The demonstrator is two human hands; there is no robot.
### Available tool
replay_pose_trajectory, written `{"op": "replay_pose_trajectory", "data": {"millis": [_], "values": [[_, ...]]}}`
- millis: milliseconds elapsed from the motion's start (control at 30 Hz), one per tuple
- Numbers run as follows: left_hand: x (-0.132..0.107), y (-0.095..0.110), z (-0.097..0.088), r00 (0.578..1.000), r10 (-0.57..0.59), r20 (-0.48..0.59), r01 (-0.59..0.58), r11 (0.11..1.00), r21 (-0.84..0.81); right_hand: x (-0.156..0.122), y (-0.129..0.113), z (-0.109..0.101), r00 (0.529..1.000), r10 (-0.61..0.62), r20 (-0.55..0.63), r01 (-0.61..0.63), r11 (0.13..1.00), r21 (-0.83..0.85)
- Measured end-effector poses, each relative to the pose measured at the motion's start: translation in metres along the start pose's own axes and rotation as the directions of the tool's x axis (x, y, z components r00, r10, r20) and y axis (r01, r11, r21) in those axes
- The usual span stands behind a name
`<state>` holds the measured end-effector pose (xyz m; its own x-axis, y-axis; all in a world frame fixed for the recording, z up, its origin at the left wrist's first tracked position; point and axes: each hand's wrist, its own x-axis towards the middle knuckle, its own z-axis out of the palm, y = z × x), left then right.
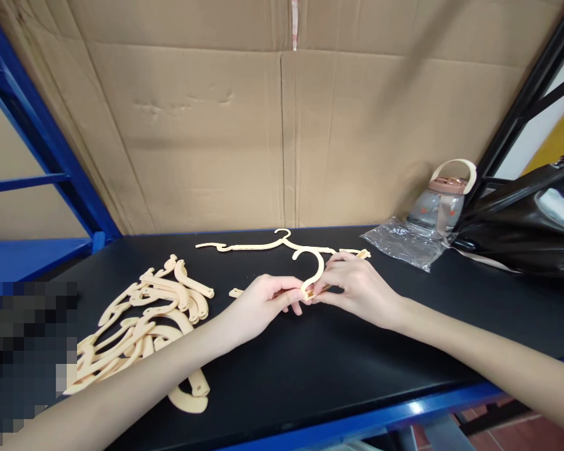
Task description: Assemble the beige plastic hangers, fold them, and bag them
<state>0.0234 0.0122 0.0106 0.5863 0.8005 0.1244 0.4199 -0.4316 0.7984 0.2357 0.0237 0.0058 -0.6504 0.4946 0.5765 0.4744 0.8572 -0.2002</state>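
Observation:
Between my two hands is a cream plastic clothes hanger, its hook curving up and opening to the left. My left hand pinches it at the base of the hook, with an arm end poking out to the left behind the fingers. My right hand closes on the other side of the same joint, fingers bent around the pieces. The exact fit of the parts there is hidden by my fingers. Behind my hands a second cream hanger lies spread flat on the black table.
At the left lies a heap of loose cream hanger parts. A clear plastic bag, a water bottle with a handle and a black bag sit at the right. Cardboard stands behind the table.

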Motion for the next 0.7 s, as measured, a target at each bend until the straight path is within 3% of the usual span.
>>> {"op": "replay_pose_trajectory", "data": {"millis": [200, 433, 533, 700], "values": [[-0.0011, -0.0001, 0.0044, 0.998, 0.005, -0.064, -0.001, 0.998, 0.055, -0.0042, 0.0047, 0.0064, 0.994, -0.081, -0.073, 0.078, 0.996, -0.041], [-0.0009, -0.0056, 0.0062, 0.996, -0.025, -0.08, 0.032, 0.997, 0.077, -0.0055, 0.0057, 0.0101, 0.998, -0.034, -0.045, 0.031, 0.998, -0.057], [-0.0014, -0.0052, 0.0064, 0.995, 0.029, -0.09, -0.019, 0.994, 0.109, -0.0048, 0.0044, 0.0096, 0.999, 0.021, -0.028, -0.022, 0.998, -0.052], [-0.0045, -0.0017, 0.0077, 0.981, 0.167, -0.096, -0.142, 0.965, 0.222, -0.0032, -0.0007, 0.0095, 0.973, 0.229, 0.024, -0.228, 0.973, -0.033]]}}
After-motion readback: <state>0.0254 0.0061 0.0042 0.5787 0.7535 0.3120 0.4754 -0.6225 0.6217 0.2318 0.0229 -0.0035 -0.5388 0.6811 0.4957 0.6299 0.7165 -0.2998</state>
